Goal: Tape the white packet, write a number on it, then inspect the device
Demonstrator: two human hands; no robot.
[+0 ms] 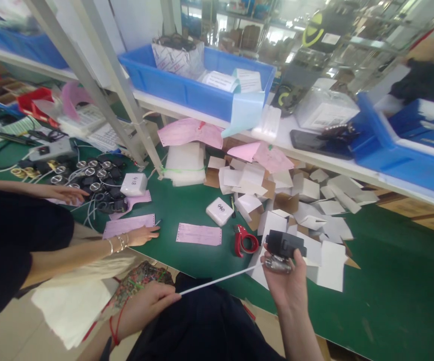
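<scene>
My right hand [286,281] grips a black plastic device [282,244] with a shiny silver part [277,264] below it, above the edge of the green table. From that device a white cable [217,282] stretches down and left to my left hand [151,303]. The fingers of my left hand are closed on the cable, in front of my body. Just left of my right hand lies a red tape dispenser [246,241]. Behind it rests a white block marked 440 [220,211].
White folded cartons [307,215] cover the table's right middle. A co-worker's two hands [142,236] are at the left, near a pile of black devices with silver ends [96,175]. Pink slips [199,234] lie between us. A shelf with blue bins [198,95] crosses above.
</scene>
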